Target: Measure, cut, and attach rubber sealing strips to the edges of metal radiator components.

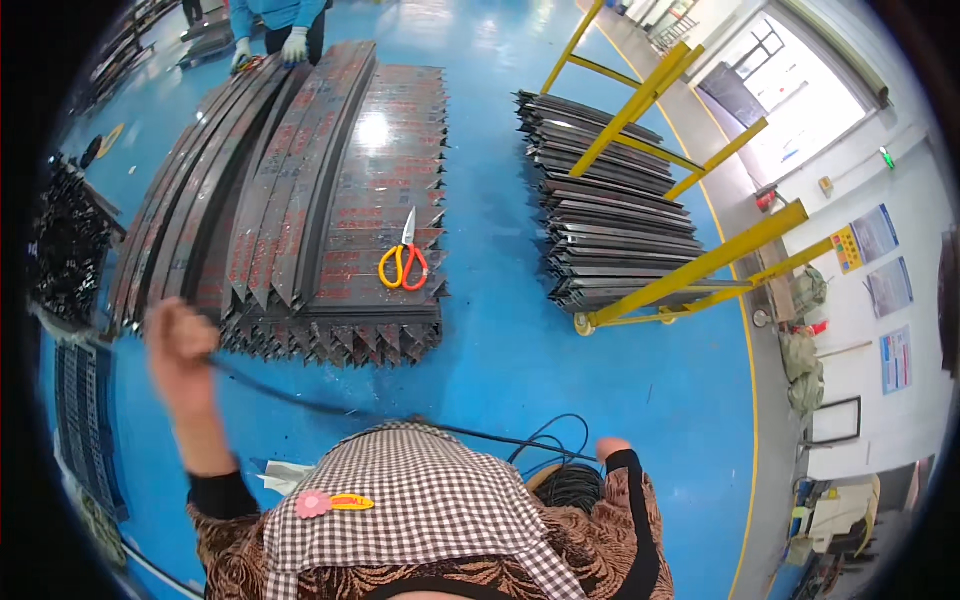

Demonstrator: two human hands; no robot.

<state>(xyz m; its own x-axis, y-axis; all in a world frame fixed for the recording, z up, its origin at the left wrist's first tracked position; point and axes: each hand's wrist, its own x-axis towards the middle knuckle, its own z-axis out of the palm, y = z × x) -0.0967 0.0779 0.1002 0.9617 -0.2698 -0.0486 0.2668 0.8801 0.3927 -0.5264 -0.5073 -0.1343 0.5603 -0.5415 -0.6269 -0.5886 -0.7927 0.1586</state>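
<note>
My left hand [183,345], blurred by motion, is raised at the left and closed around a black cord [300,402]. From that fist the cord runs rightward past my checked apron [420,480] to loose loops and a coil of black cord [570,488] beside my right side. Close above the coil is my right hand [612,447]; little of it shows past the dark cuff, and its fingers are hidden. Ahead lies a large stack of dark metal angle bars [345,230]. Scissors [404,262] with yellow and red handles rest on it, points away from me.
A second pile of dark angle bars [620,215] sits in a yellow wheeled rack [690,268] at the right. Across the large stack stands another person [280,15] whose gloved hands touch the bars. Black pieces [72,240] are heaped at far left on the blue floor [490,330].
</note>
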